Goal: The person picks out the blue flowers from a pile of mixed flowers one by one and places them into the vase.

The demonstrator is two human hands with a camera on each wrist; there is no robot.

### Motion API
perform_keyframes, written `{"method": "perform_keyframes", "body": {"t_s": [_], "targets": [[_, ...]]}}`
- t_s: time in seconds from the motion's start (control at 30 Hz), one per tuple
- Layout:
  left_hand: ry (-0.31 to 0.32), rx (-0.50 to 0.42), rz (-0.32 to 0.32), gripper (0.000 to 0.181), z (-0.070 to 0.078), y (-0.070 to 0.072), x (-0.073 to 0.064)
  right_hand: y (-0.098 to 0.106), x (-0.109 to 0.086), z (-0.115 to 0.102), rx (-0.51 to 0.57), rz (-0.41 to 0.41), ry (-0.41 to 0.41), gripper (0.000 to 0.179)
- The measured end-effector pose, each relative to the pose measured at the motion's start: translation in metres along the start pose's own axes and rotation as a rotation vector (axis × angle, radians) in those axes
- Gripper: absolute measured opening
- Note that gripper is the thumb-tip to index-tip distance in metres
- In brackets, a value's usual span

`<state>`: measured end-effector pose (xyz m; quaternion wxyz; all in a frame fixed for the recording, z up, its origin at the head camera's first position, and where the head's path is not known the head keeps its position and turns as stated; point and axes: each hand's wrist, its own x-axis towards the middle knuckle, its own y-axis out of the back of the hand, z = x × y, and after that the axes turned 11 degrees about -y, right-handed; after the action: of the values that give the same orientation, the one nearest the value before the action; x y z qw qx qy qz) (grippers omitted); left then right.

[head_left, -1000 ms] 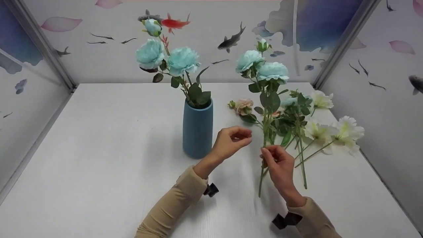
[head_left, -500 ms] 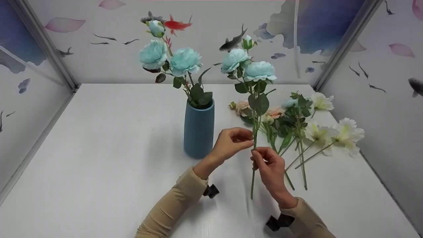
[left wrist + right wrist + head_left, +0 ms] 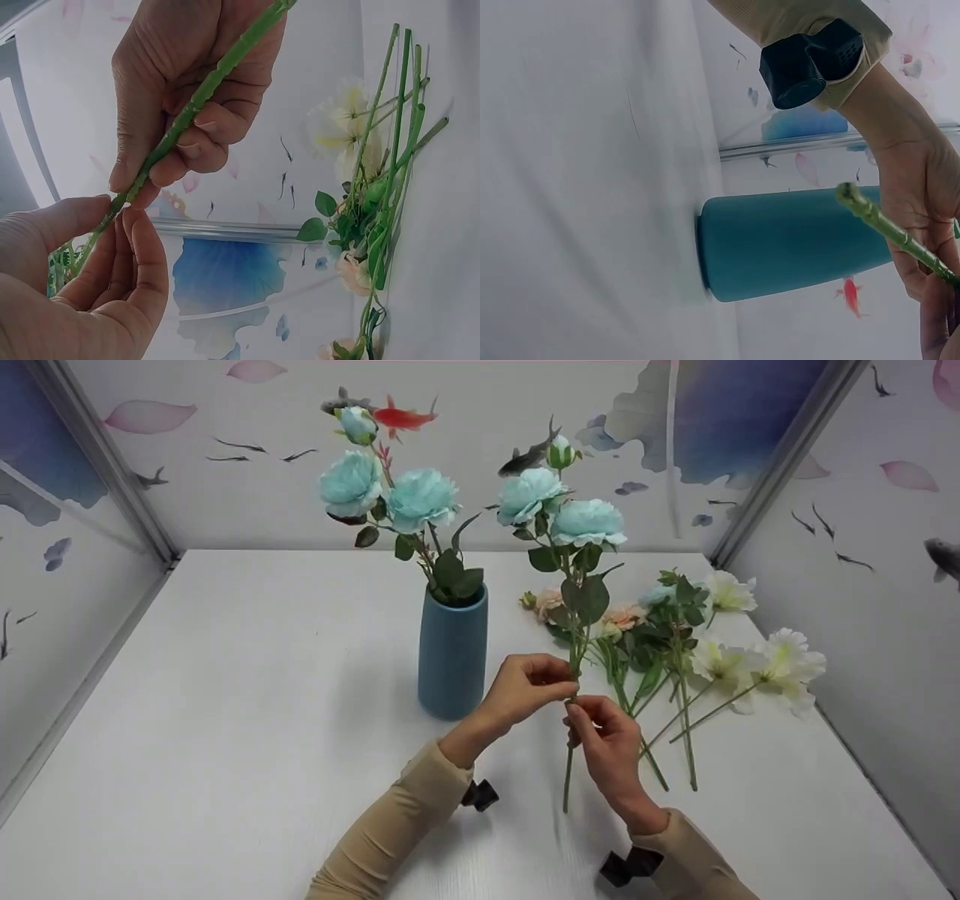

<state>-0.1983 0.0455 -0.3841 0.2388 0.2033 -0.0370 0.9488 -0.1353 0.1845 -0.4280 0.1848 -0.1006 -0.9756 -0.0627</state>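
Note:
Upright above the table stands a light-blue flower stem (image 3: 589,522) with two full blooms, a bud and dark green leaves. My right hand (image 3: 611,744) pinches its green stalk low down, and the bare cut end sticks out below. Just above that, the thumb and fingers of my left hand (image 3: 527,690) pinch the same stalk. The left wrist view has both hands close together on the stalk (image 3: 196,101). To the left, a blue vase (image 3: 452,660) holds another light-blue flower stem (image 3: 421,501). In the right wrist view the vase (image 3: 787,240) lies behind the stalk's end.
Loose flowers lie on the white table (image 3: 247,720) at the right: white blooms (image 3: 787,660), peach blooms (image 3: 622,616) and a blue one (image 3: 658,594) among leaves, their stalks crossing. Patterned walls (image 3: 465,457) close off the back and sides.
My right hand has brought the flower stem leftward, away from the loose flowers, to my left hand. The left thumb and fingers have come together on the stalk.

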Motion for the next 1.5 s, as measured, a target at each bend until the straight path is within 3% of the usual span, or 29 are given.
{"method": "perform_keyframes", "body": {"t_s": [0.1, 0.17, 0.3, 0.4, 0.63, 0.97, 1.5], "targets": [[-0.017, -0.010, -0.007, 0.017, 0.002, 0.000, 0.000, 0.000, 0.000, 0.001, 0.002, -0.005, -0.005, 0.006], [-0.023, -0.014, -0.009, 0.016, 0.011, 0.000, -0.002, -0.001, 0.000, 0.002, -0.001, -0.005, -0.007, 0.006], [-0.024, -0.009, -0.012, 0.015, 0.012, 0.000, -0.003, -0.002, 0.000, 0.000, -0.006, -0.005, -0.016, 0.006], [-0.040, -0.008, -0.013, 0.015, 0.002, 0.002, -0.001, -0.002, 0.000, 0.000, -0.003, -0.004, -0.019, 0.006], [-0.075, 0.015, -0.011, 0.014, 0.000, 0.003, -0.002, -0.004, 0.000, 0.002, 0.007, -0.006, -0.039, 0.006], [-0.106, 0.082, 0.007, 0.012, -0.002, 0.006, -0.004, -0.006, 0.000, 0.001, 0.011, -0.027, -0.126, 0.010], [-0.116, 0.132, 0.030, 0.012, -0.001, 0.008, -0.003, -0.005, 0.000, 0.006, 0.039, -0.051, -0.151, 0.014]]}}
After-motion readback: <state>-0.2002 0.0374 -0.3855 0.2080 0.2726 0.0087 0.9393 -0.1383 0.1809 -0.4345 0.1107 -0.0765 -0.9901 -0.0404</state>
